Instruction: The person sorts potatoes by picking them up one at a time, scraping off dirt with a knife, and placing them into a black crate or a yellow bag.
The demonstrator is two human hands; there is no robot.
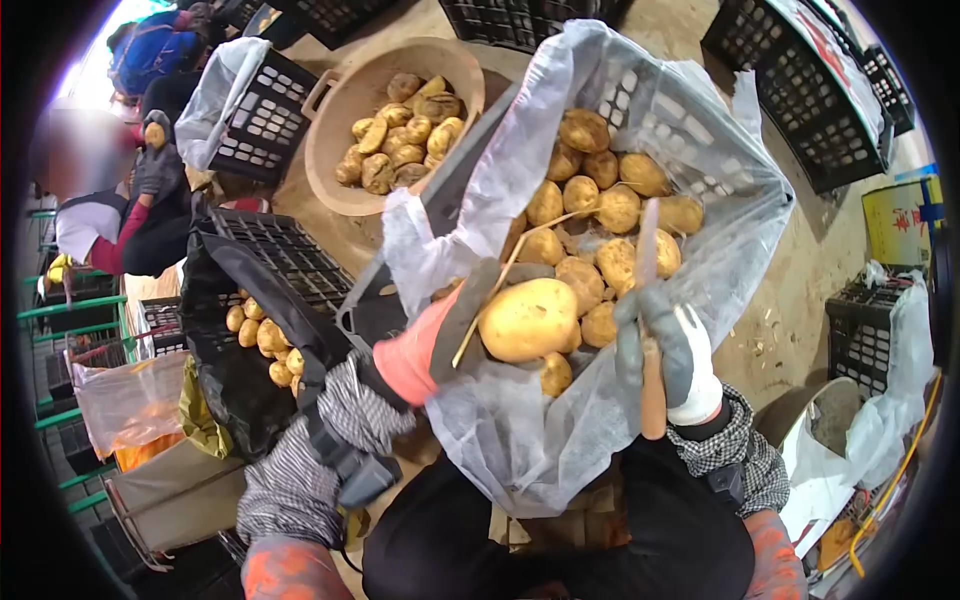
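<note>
My left hand (440, 330), in an orange and dark grey glove, is closed around a large pale potato (528, 320). A thin dry stalk (508, 268) runs from beside that hand up across the other potatoes. In my right hand (672, 345), gloved in grey and white, is a knife (652, 385) with a wooden handle; its blade points away from me over the pile. Both hands are above a crate lined with a translucent plastic bag (740, 240), which holds several brownish potatoes (580, 195).
Beyond the crate at left stands a round tub (335, 150) of cut and damaged potatoes. A black-lined crate (240, 360) at left holds more potatoes. Other black crates (800, 100) stand around. At far left, a person (100, 220) in dark gloves holds a potato.
</note>
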